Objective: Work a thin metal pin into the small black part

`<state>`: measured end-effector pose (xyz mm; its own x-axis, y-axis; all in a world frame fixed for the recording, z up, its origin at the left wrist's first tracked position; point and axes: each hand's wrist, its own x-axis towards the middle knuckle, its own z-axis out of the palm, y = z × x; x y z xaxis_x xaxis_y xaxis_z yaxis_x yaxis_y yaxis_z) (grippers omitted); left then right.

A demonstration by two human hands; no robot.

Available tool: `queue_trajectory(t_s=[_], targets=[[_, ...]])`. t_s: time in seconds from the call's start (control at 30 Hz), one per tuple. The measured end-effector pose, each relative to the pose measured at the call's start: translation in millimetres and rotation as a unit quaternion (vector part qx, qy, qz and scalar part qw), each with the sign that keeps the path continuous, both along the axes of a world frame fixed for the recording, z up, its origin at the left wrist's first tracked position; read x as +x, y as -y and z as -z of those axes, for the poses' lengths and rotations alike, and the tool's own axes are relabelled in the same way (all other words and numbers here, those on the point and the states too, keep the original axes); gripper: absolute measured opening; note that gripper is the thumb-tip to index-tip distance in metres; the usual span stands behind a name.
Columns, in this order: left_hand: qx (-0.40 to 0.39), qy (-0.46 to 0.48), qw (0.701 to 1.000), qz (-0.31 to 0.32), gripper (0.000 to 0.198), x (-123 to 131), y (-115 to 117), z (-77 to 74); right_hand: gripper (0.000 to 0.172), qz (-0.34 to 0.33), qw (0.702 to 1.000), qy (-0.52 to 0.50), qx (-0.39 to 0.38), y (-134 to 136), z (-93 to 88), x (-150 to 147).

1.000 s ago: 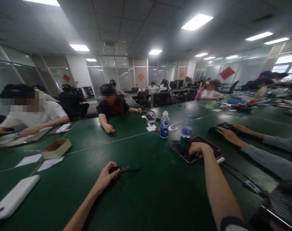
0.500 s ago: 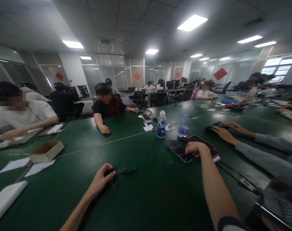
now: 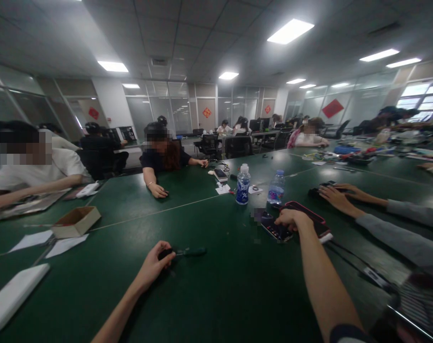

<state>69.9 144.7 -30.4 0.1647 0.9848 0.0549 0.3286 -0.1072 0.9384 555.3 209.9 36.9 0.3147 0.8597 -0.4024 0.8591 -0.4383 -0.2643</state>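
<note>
My left hand (image 3: 161,256) is closed around the black end of a slim tool whose middle looks clear and whose far end is dark; its kind is too blurred to tell. The dark end (image 3: 195,251) points right, low over the green table. Over to the right, my right hand (image 3: 291,220) touches the lit screen of a smartphone (image 3: 273,227), fingers bent downward and not gripping it. Partly behind that hand lies a dark flat object with a red-pink edge (image 3: 305,207). Two bottles, one blue-labelled (image 3: 242,185) and one clear with a blue cap (image 3: 276,186), stand beyond the phone.
Left of me are an open cardboard box (image 3: 76,223), paper sheets (image 3: 66,245) and a white slab-like object (image 3: 16,297). A neighbour's hands (image 3: 336,197) rest on a dark device at right. Another person (image 3: 162,162) sits across the table. A cable (image 3: 355,264) trails right.
The whole view has shifted slightly, so things appear a little further right. My left hand still grips the slim tool, and my right hand stays at the phone.
</note>
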Motion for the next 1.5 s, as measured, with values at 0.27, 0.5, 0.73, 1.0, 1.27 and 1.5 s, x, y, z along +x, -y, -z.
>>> queue_trajectory(t_s=[0.27, 0.5, 0.73, 1.0, 1.27, 1.5], targets=[[-0.004, 0.031, 1.0, -0.004, 0.034, 1, 2, 0.8, 0.034, -0.179, 0.981, 0.013, 0.068, -6, -24.3, -86], [0.003, 0.056, 0.998, 0.002, 0.03, 1, 2, 5.9, 0.051, -0.407, 0.907, -0.079, 0.074, 45, 6.8, -229], [0.01, 0.089, 0.996, -0.007, 0.038, 3, 1, 9.0, 0.026, -0.475, 0.826, -0.117, 0.28, 67, 48.4, -275], [-0.078, 0.304, 0.949, -0.021, 0.052, -5, -11, 24.3, 0.029, -0.438, 0.832, -0.2, 0.275, 68, 53.4, -272], [-0.101, 0.367, 0.925, 0.001, 0.041, -9, -10, 25.5, 0.034, -0.447, 0.823, -0.208, 0.283, 69, 59.5, -272], [-0.081, 0.367, 0.927, 0.014, 0.026, -8, -9, 26.3, 0.036, -0.45, 0.819, -0.202, 0.294, 68, 60.5, -272]])
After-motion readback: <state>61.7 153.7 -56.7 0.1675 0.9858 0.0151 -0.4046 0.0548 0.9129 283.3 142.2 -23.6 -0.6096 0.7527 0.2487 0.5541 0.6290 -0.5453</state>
